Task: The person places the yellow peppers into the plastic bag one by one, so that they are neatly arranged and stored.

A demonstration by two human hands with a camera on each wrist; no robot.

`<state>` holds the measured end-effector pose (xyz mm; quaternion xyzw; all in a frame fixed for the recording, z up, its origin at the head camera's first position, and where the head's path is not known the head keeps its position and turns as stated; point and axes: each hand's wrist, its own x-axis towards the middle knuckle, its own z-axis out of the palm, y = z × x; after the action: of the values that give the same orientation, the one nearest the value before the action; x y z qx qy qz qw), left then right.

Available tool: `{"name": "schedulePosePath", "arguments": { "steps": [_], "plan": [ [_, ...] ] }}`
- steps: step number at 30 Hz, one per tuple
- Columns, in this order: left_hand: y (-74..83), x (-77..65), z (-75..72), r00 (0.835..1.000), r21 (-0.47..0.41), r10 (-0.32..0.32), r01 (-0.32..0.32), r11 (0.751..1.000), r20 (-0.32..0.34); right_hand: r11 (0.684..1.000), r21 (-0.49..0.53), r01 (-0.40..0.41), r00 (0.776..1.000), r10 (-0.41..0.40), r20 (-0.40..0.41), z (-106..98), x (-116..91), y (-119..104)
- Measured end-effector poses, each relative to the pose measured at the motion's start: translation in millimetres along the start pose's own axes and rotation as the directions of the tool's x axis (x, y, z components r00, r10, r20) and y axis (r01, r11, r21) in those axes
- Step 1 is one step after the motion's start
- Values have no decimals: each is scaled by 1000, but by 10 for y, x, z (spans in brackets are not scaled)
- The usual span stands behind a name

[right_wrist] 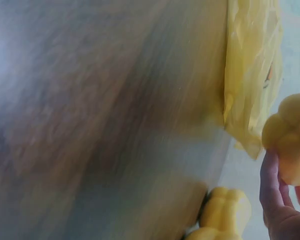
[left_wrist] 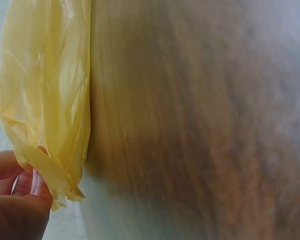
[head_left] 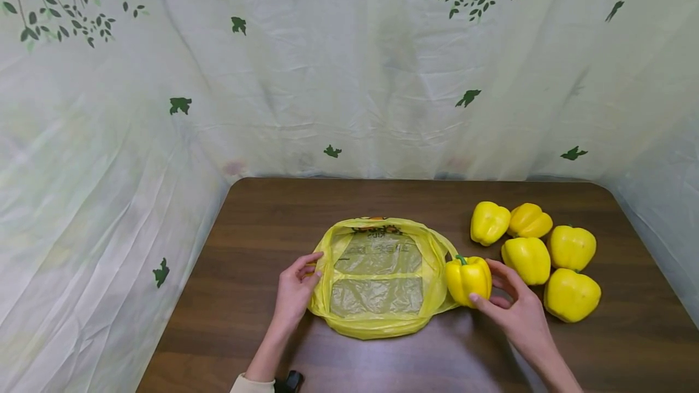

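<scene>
A yellow plastic bag (head_left: 377, 327) stands on the table with its mouth spread wide, and its inside shows no contents. At the bag's left rim, my left hand (head_left: 295, 288) pinches the plastic between thumb and fingers; the left wrist view shows the gathered edge of the bag (left_wrist: 50, 95) there. My right hand (head_left: 516, 308) grips a yellow bell pepper (head_left: 468, 279) by its right side, green stem up. This pepper overlaps the bag's right edge in the head view. In the right wrist view the held pepper (right_wrist: 290, 135) is raised beside the bag (right_wrist: 250, 75).
Several more yellow bell peppers (head_left: 526, 261) lie in a cluster on the brown wooden table (head_left: 273, 205), right of the bag. A pale cloth with leaf prints (head_left: 349, 77) hangs behind the table and along its sides. A small black object (head_left: 293, 379) is by the left wrist.
</scene>
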<state>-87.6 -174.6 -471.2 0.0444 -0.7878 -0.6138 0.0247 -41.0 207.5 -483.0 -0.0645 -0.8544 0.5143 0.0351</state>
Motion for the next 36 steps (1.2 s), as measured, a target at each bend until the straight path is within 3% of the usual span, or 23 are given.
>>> {"name": "schedulePosePath", "arguments": {
  "steps": [9,22,36],
  "plan": [
    [-21,11,14,1000,-16,3,-3,1000,-6,999,45,18,999,-19,26,91,38,-52],
    [-11,5,10,1000,-32,-3,3,999,-5,988,108,108,990,-117,80,202,133,-159],
    [-26,10,8,1000,-33,-2,2,999,-7,982,144,120,982,-139,131,303,221,-178]
  ]
}}
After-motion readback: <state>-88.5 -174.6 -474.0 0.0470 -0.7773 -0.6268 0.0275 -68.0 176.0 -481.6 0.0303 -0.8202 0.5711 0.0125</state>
